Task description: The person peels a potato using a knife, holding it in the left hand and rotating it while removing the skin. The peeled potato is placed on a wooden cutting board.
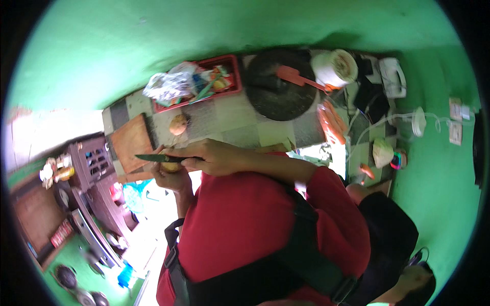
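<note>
My right hand (208, 157) grips a knife (153, 157), its dark blade pointing left. Held in the fingers of my left hand (173, 180) is a rounded yellowish vegetable (171, 166), possibly a peeled potato. The blade lies across it, partly covering it, so I cannot tell whether it cuts in. Just beyond my hands, a round tan vegetable (178, 124) rests on the checkered tile counter (233, 114). A wooden cutting board (132, 142) lies to the left, near the counter's end.
Against the wall stands a red basket (238, 74) of packets and plastic bags. Right of it are a dark round slab (275, 99) with a red spatula (291, 74), a white roll (333, 69) and bagged carrots (331, 122). Another person (390, 237) in black is at my right.
</note>
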Demonstrator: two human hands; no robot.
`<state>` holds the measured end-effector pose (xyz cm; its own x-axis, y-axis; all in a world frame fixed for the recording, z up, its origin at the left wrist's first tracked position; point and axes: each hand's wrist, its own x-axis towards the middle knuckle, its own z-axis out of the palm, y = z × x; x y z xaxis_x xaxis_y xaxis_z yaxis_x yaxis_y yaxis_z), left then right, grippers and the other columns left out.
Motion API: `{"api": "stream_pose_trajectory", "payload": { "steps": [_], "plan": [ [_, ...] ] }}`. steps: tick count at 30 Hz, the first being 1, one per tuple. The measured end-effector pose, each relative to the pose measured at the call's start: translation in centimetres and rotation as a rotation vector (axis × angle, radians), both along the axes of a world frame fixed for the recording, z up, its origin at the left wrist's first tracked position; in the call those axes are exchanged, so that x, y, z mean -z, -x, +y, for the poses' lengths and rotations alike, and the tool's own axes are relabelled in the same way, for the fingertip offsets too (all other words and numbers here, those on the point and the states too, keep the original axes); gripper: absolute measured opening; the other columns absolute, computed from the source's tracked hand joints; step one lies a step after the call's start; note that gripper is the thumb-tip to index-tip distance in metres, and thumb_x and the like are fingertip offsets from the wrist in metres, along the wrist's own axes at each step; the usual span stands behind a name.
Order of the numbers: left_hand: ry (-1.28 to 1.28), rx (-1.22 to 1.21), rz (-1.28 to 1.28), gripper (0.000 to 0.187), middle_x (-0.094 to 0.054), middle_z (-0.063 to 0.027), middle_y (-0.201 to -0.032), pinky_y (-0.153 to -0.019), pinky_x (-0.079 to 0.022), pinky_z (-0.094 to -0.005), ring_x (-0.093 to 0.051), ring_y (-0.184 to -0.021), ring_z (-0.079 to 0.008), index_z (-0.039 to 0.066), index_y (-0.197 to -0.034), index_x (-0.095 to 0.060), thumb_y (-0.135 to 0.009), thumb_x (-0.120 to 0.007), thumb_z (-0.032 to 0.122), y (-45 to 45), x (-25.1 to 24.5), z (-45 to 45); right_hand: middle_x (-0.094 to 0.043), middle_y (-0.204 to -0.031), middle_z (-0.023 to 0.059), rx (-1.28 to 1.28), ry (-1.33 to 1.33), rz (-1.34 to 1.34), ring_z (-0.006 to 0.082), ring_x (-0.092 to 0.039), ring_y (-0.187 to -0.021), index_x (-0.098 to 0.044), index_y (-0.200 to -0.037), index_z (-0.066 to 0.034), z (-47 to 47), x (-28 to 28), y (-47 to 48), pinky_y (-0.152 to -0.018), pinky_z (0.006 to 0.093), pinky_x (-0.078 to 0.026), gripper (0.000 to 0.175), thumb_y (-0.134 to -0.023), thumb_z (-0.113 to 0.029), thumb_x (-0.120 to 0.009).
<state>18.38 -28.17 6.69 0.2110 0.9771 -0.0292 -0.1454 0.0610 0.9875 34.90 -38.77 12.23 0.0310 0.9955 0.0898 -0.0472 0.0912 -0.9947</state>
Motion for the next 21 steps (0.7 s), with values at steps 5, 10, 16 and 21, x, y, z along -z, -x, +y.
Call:
{"api": "stream_pose_trajectory", "payload": {
  "steps": [5,10,16,21],
  "plan": [
    [0.182,0.09,-0.285,0.048,-0.064,-0.0143,-0.116,-0.095,-0.053,-0.0372,-0.063,-0.106,-0.0229,-0.005,-0.124,-0.058,-0.102,-0.034,0.03,0.5,-2.3,0.6,-0.064,-0.138,0.0225,0.081,-0.108,-0.038,0.0337,-0.064,-0.126,-0.044,-0.158,-0.0095,1.2,-1.2,1.6,-0.107,0.0397,-0.047,0.059,-0.101,-0.01,-0.06],
    [-0.068,0.119,-0.249,0.045,-0.067,-0.0214,-0.105,-0.087,-0.053,-0.0342,-0.066,-0.098,-0.0259,-0.009,-0.112,-0.064,-0.098,-0.039,0.027,1.5,-4.6,1.3,-0.068,-0.128,0.018,-0.065,0.009,-0.095,0.0225,-0.068,-0.107,-0.042,-0.159,-0.008,2.2,-3.2,3.0,-0.098,0.0345,-0.052,0.057,-0.104,-0.004,-0.055],
    [0.118,0.13,-0.346,0.045,-0.068,-0.0212,-0.1,-0.083,-0.054,-0.0334,-0.067,-0.092,-0.0246,-0.008,-0.113,-0.062,-0.094,-0.047,0.029,4.7,-5.9,3.6,-0.069,-0.106,0.0102,-0.024,-0.055,-0.04,0.016,-0.065,-0.084,-0.041,-0.16,-0.0084,4.8,-3.2,6.6,-0.079,0.0295,-0.053,0.054,-0.107,-0.008,-0.05],
    [0.149,0.182,-0.395,0.042,-0.069,-0.0202,-0.099,-0.082,-0.055,-0.0327,-0.068,-0.089,-0.0236,-0.006,-0.111,-0.061,-0.093,-0.047,0.03,7.0,-6.4,6.9,-0.069,-0.096,0.0076,-0.171,0.294,0.516,0.0055,-0.051,-0.06,-0.044,-0.159,-0.0112,7.3,-4.4,8.2,-0.058,0.0197,-0.044,0.05,-0.109,-0.012,-0.045]
  ]
}}
